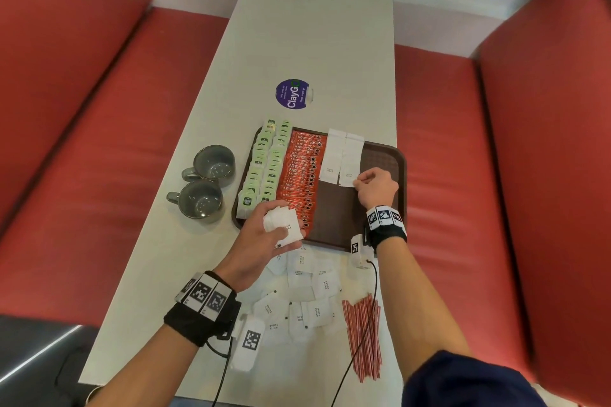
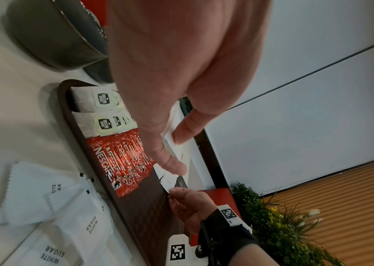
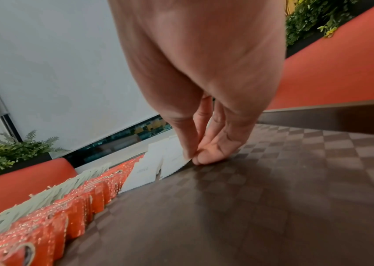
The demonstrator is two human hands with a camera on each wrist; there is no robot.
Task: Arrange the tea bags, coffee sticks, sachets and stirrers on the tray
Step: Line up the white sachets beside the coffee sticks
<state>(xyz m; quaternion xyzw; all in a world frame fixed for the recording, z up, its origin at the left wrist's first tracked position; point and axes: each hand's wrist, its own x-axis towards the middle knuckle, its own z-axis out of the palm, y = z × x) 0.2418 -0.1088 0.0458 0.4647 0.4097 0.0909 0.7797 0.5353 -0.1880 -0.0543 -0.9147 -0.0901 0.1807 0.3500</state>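
A dark brown tray (image 1: 386, 155) holds two rows of green tea bags (image 1: 264, 162), a row of orange coffee sticks (image 1: 302, 172) and two columns of white sugar sachets (image 1: 344, 155). My right hand (image 1: 362, 180) pinches the near corner of the right sachet column (image 3: 172, 162), low on the tray floor (image 3: 272, 180). My left hand (image 1: 281, 231) grips a bundle of white sachets (image 1: 286, 223) above the tray's near left corner; in the left wrist view the thumb and a finger clamp the bundle (image 2: 176, 144). Loose sachets (image 1: 304, 301) and red stirrers (image 1: 363, 337) lie on the table.
Two grey mugs (image 1: 205, 182) stand left of the tray. A purple round sticker (image 1: 292, 93) is on the white table (image 1: 314, 26) beyond it. Red bench seats (image 1: 82, 142) flank the table. Cables run from both wristbands over its near edge.
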